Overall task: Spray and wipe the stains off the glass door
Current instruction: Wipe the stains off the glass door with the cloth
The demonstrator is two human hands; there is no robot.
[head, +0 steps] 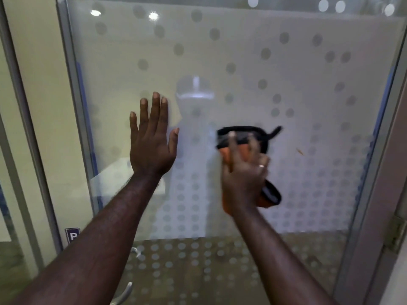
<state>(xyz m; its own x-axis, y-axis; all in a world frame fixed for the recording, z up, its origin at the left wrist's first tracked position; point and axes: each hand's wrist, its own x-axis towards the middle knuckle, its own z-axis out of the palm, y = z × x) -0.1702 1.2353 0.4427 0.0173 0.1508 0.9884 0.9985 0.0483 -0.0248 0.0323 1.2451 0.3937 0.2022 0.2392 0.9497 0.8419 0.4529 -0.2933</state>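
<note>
A frosted glass door (242, 51) with a pattern of grey dots fills the view. My left hand (152, 139) lies flat against the glass left of centre, fingers spread and pointing up, holding nothing. My right hand (244, 172) presses an orange and black cloth (242, 137) against the glass at mid-height; the hand and cloth are blurred by motion. A small brownish stain (300, 151) shows on the glass just right of the cloth. No spray bottle is in view.
The door's metal frame (72, 106) runs down the left side, with another frame post (378, 172) and a hinge (396, 234) at the right. A curved metal door handle (125, 291) sits low, under my left forearm. A small sign (72, 235) is on the left frame.
</note>
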